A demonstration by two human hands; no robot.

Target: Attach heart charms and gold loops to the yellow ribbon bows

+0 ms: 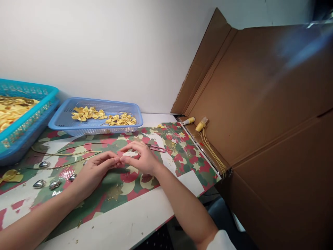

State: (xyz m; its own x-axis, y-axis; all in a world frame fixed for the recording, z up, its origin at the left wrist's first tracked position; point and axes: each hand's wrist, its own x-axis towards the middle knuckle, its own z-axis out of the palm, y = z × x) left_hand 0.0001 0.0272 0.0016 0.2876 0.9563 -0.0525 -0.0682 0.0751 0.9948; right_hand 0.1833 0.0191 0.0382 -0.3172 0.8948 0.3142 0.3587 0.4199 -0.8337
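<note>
My left hand and my right hand meet at the fingertips above the patterned table cover. Both are closed in a pinch, and whatever lies between the fingertips is too small to make out. Just beyond my right hand lie pink-handled snips. Gold cords stretch across the cover on the left, behind my left hand. Silver heart-shaped pieces are scattered left of my left wrist, and a yellow ribbon bow is at the far left.
A blue basket holding gold bows stands at the back. Stacked baskets with yellow ribbon pieces are at the left. Cardboard walls the right side; near its foot are two yellow-and-clear bottles and gold cords.
</note>
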